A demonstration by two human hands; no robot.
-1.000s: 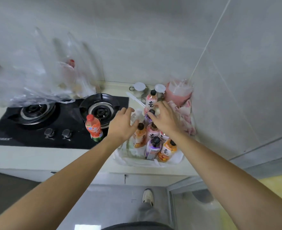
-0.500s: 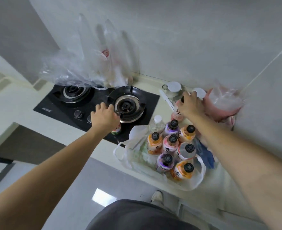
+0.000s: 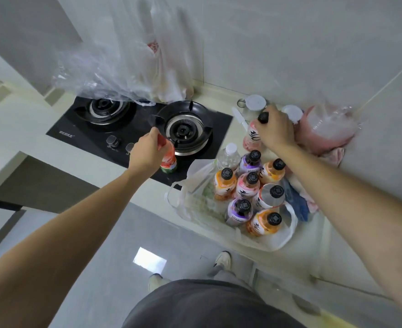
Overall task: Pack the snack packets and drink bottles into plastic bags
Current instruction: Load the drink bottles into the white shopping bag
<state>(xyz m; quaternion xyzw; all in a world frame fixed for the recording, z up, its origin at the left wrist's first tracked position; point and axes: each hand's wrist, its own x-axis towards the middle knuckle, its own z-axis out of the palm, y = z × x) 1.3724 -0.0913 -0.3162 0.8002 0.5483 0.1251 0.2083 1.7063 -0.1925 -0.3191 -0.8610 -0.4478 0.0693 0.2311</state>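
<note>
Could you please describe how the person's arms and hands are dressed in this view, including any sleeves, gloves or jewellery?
Both forearms are bare right to the picture's edge: no sleeves show. The left hand and the right hand are ungloved, and I see no ring, watch or bracelet on either wrist. Lower down, the person wears a dark garment and light shoes.

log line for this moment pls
left hand grips red-cap bottle on stove | right hand grips pink bottle | white bag holds bottles
</note>
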